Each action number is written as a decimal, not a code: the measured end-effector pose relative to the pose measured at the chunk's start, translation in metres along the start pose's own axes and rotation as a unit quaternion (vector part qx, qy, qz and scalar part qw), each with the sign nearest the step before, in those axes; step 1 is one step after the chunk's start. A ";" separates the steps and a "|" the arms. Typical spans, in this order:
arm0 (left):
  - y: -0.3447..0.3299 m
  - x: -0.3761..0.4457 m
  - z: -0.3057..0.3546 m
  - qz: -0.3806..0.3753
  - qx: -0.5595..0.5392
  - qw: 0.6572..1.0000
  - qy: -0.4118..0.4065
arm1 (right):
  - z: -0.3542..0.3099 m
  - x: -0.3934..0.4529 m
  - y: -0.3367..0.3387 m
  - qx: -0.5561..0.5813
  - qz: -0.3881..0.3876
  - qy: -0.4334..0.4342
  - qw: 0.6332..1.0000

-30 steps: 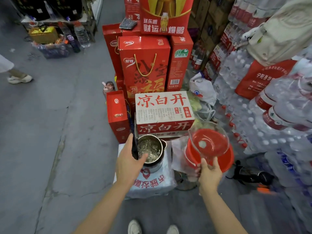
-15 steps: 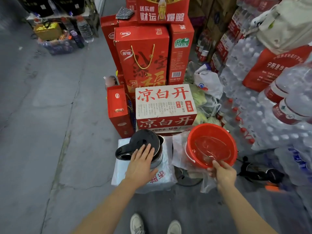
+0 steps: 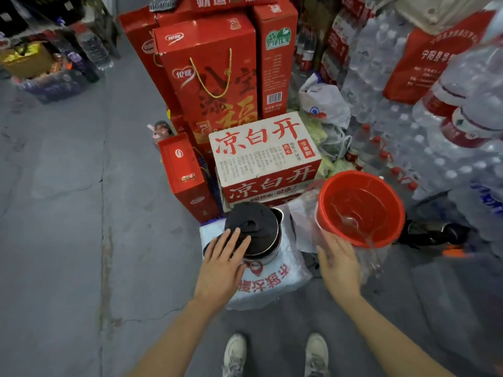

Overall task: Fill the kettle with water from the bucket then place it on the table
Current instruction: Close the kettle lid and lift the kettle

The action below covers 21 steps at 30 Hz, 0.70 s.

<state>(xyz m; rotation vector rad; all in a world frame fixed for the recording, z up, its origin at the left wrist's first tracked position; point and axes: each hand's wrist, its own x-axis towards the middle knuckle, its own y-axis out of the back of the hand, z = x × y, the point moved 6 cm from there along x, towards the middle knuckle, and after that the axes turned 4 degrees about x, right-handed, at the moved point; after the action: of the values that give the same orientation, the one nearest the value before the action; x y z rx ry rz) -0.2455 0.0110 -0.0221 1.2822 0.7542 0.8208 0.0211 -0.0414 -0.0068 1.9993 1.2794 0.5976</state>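
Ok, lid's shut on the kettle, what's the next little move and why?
Probably curl the left hand around the kettle handle under its fingers and lift. The lid is down, the red bucket sits apart, and the right hand is open, holding nothing.

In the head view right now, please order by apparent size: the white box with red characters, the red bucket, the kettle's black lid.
1. white box, largest.
2. red bucket.
3. black lid, smallest.
The bucket sits nearer the camera than the box, so their gap may be understated.
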 end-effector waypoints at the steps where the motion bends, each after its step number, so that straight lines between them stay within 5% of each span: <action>1: -0.001 -0.002 -0.008 0.014 -0.012 1.000 -0.007 | -0.004 -0.008 -0.019 0.021 -0.024 -0.019 0.999; 5: -0.010 -0.009 -0.037 0.048 -0.090 0.995 -0.021 | -0.009 -0.036 -0.083 0.099 -0.051 -0.129 0.985; 10: -0.036 -0.015 -0.073 0.053 -0.291 0.947 0.124 | -0.004 -0.044 -0.124 0.169 -0.026 -0.199 0.965; 21: -0.051 0.000 -0.069 0.229 -0.457 0.850 0.129 | 0.004 -0.025 -0.173 0.431 0.017 -0.151 0.889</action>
<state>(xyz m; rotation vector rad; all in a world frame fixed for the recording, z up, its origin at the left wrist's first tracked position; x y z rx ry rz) -0.2992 0.0417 -0.0820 0.4665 0.1630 1.5290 -0.0900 -0.0158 -0.1396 2.6714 1.4439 -0.3609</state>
